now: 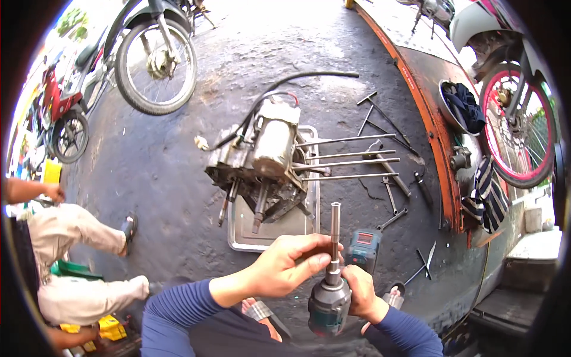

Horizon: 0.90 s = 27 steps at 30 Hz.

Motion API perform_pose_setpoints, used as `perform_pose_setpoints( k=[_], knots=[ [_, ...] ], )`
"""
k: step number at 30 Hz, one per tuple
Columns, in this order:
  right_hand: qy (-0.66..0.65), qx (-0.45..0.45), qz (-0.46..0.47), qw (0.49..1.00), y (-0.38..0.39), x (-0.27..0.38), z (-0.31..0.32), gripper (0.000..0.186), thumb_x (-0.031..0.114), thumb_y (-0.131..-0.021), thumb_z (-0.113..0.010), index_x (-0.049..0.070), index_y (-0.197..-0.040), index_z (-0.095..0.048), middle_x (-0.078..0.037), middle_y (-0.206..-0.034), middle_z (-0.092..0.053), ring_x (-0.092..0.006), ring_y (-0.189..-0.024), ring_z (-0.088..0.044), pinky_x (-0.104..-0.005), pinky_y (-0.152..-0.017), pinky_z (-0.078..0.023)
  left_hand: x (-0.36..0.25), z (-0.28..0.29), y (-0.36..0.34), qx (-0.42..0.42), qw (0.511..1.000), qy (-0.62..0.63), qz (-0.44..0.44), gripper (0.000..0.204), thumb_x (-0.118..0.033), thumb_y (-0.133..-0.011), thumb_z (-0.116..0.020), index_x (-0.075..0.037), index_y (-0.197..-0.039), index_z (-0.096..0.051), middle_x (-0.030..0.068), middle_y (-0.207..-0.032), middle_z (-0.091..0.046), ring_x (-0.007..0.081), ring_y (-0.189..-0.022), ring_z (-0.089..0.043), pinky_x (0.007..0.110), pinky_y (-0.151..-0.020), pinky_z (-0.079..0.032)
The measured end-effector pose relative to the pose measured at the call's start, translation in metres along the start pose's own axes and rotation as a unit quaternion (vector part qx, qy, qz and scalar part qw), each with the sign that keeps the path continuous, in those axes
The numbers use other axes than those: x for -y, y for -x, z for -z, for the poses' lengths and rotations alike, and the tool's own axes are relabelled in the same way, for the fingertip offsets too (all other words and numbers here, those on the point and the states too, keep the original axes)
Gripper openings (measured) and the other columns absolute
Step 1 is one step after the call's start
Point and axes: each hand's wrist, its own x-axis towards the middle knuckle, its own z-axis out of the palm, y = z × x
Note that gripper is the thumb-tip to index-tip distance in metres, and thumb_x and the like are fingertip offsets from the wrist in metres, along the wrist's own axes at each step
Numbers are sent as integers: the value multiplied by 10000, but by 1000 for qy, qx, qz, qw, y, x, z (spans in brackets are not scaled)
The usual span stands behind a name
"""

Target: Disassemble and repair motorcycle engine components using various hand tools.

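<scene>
In my right hand [361, 291] is a dark green cordless impact driver [329, 306], gripped by its handle and pointing away from me. A long silver socket [336, 223] stands out from its nose. My left hand [291, 265] pinches the lower part of that socket between thumb and fingers. Beyond my hands a motorcycle engine [270, 146] rests on a metal tray [238, 235], with long studs [351, 156] sticking out to its right. The driver's battery [363, 247] shows just past my right hand.
Right of the engine lie a hammer [389, 172], spanners [392, 220] and T-handle wrenches [386, 122]. An orange-edged ramp [410, 77] bounds the right, beside a pink-rimmed wheel [517, 125]. Another wheel [156, 65] stands at far left. A seated person [77, 238] works at left.
</scene>
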Motion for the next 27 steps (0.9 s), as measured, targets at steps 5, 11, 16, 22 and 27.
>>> perform_pose_setpoints(
  k=[5, 11, 16, 22, 27],
  knots=[
    [-17, -109, -10, 994, -50, 67, -31, 696, 173, -785, -830, -85, -1367, -547, -214, -1007, -721, -367, -802, -724, -434, -747, -581, -39, 65, 2, -196, 900, -307, -239, 374, 35, -843, -754, 22, -1207, -674, 169, -1050, -739, 322, -956, -730, 385, -862, -585],
    [30, -162, -56, 985, -96, 107, -56, 620, 147, -789, -817, -92, -1315, -593, -204, -958, -714, -362, -802, -727, -412, -731, -581, -21, 108, -20, -321, 790, -434, -290, 683, -67, -721, -813, -13, -1365, -593, 219, -1375, -576, 443, -1277, -527, 527, -1095, -432],
    [36, -156, -138, 977, -111, 117, -66, 493, 100, -768, -843, -61, -1201, -672, -164, -1029, -767, -300, -866, -783, -364, -750, -619, -70, 176, -50, -148, 830, -471, -261, 678, -39, -742, -725, -98, -1404, -592, 244, -1472, -506, 477, -1377, -473, 530, -1175, -388],
    [52, -186, -142, 971, -118, 118, -83, 396, 92, -774, -836, -22, -1136, -722, -140, -1016, -759, -264, -861, -769, -343, -746, -611, -88, 212, -117, 68, 836, -519, -167, 770, -146, -661, -878, -127, -1391, -631, 194, -1610, -437, 407, -1425, -494, 450, -1182, -433],
    [38, -240, -142, 959, -133, 120, -87, 340, 85, -799, -815, -16, -1114, -735, -126, -1009, -760, -248, -854, -767, -329, -747, -610, -86, 213, -129, 59, 825, -534, -173, 680, -145, -619, -900, -62, -1259, -688, 152, -1535, -544, 383, -1308, -609, 446, -1100, -509]
  ],
)
